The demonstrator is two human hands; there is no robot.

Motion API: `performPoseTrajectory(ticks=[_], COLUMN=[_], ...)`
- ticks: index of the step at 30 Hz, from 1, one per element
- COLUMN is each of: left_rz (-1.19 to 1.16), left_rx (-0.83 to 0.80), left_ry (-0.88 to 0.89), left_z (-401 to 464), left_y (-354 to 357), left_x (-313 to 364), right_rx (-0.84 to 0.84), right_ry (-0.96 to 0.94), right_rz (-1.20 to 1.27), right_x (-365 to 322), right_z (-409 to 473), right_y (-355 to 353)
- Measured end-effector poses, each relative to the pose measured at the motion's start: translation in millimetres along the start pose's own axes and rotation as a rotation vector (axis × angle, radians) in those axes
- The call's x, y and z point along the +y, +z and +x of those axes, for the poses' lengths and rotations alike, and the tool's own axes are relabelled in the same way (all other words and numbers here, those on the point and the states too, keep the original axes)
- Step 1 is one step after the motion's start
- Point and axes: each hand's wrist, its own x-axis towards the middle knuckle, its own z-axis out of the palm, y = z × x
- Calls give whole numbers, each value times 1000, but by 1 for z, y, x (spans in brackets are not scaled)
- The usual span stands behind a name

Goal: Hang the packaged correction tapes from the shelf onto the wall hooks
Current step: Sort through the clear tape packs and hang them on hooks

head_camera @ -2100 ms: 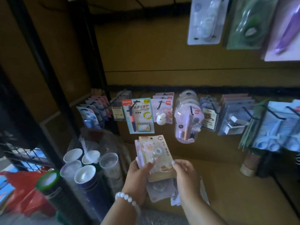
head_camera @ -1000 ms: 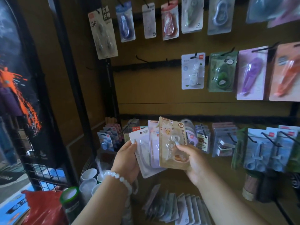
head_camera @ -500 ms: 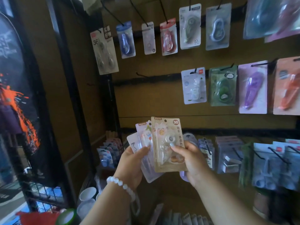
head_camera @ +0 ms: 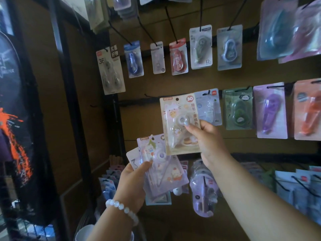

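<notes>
Lifting one pack toward an empty hook

The left hand (head_camera: 133,181) grips a fan of pastel blister packs (head_camera: 161,169); above it, the right hand (head_camera: 206,136) pinches an upright beige carded correction tape (head_camera: 178,122), its hang hole just right of the bare black wall hook (head_camera: 149,96).

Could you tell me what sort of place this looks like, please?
Most likely a stationery shop: rows of packaged correction tapes hang from black wall hooks, and the right hand lifts a beige pack towards them.
</notes>
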Motion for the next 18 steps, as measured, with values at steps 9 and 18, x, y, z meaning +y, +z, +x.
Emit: performPoseTrajectory(ticks=[9, 18], left_rz=[7, -24], left_rx=[14, 7], left_ry=[-42, -46], left_z=[2, 7], left_y=[3, 3], left_x=[-9, -8], right_rx=[102, 171], right_ry=[9, 44], right_rz=[-124, -285], right_x=[4, 21], right_z=[27, 48], right_y=[9, 13])
